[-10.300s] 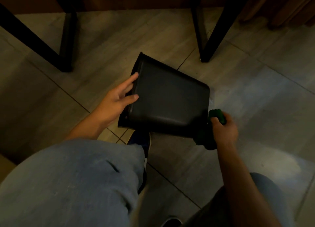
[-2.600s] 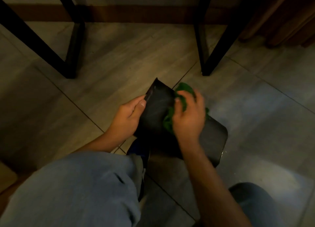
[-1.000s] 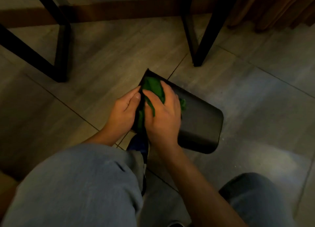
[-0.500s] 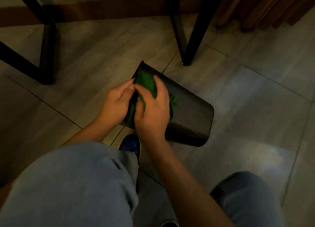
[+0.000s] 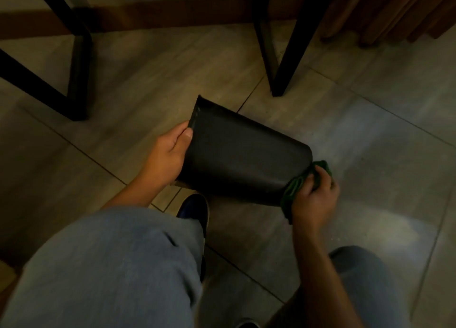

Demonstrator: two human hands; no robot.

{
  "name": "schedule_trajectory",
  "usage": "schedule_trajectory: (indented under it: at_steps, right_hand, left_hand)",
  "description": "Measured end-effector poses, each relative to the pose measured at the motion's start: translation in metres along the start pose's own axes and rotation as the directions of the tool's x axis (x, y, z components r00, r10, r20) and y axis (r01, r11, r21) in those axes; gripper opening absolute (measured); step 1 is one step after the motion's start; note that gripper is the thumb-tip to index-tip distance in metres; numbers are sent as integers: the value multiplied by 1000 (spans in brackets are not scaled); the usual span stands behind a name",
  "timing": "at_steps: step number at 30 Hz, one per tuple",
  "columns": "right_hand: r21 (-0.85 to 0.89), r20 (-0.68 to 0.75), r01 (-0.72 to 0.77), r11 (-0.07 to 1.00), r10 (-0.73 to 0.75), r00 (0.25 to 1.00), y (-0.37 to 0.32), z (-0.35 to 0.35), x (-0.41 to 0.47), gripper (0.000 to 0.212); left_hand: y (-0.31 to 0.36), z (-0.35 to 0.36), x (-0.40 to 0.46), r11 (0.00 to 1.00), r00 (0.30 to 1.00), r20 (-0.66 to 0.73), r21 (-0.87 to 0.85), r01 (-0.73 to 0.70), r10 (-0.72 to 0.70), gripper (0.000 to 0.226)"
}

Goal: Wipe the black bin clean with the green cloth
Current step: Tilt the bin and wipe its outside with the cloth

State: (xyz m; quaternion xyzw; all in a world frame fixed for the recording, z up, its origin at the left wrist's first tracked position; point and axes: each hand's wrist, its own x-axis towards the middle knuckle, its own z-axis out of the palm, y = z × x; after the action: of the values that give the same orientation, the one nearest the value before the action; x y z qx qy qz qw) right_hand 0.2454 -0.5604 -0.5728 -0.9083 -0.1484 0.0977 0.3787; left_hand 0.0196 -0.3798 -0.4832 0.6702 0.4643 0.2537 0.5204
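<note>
Both hands hold the tipped black bin (image 5: 244, 160), its inside hidden.

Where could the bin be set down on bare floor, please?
Bare tile lies right of the black bin, beyond the right hand holding the green cloth. More lies between the table legs. Near the shoe and knees it is crowded.

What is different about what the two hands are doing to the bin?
The left hand grips the black bin bare at its open rim, while the right hand holds the green cloth bunched against the bin's closed bottom end. The left hand lies mostly open along the bin's side; the right hand is curled around the cloth. Both hands meet the same bin, tipped on its side.
</note>
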Motion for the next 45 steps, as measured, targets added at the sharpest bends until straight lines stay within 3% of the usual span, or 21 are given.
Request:
schedule_trajectory:
  at_steps: [3,7,9,13,16,18,22,25,29,37,42,45]
  right_hand:
    - [-150,38,18,989,-13,999,-6,-17,34,34]
    - [-64,6,229,971,-229,973,-44,-17,25,33]
    - [-18,104,380,925,-376,921,-70,-4,-14,33]
    - [-7,266,654,756,-629,730,-102,32,-94,36]
    - [-57,240,657,752,-629,740,-98,46,-96,43]
    - [-99,227,606,789,-575,786,-82,42,-76,47]
    - [-51,34,321,946,-320,947,-37,21,-12,38]
    - [-123,34,217,968,-215,976,-20,7,21,41]
    - [-254,99,229,940,-210,973,-16,-11,50,40]
    - [-104,-9,292,951,-294,956,-48,27,0,31]
    - [-40,93,562,826,-557,825,-108,60,-62,36]
    - [13,147,645,764,-639,755,-127,77,-108,38]
  left_hand:
    - [0,2,-2,1000,999,-31,-24,11,-11,29]
    - [1,6,-5,996,997,-65,-85,34,-40,28]
    - [0,8,-2,992,996,-61,-115,56,-64,29]
    - [-6,9,1,984,991,-98,-163,71,-88,31]
    - [-9,6,0,997,995,-98,-69,29,-35,29]
    - [-11,6,2,1000,995,-97,3,23,-23,27]
    - [-13,4,1,998,995,-97,57,22,-17,24]
    - [-12,4,1,998,997,-82,55,12,-8,22]
    - [-14,5,3,997,997,-81,79,-6,12,22]
    - [-15,10,-3,998,994,-94,-28,58,-60,30]
    - [-12,13,0,994,992,-99,-90,63,-72,29]
    - [-16,10,-1,989,982,-160,-128,78,-98,29]
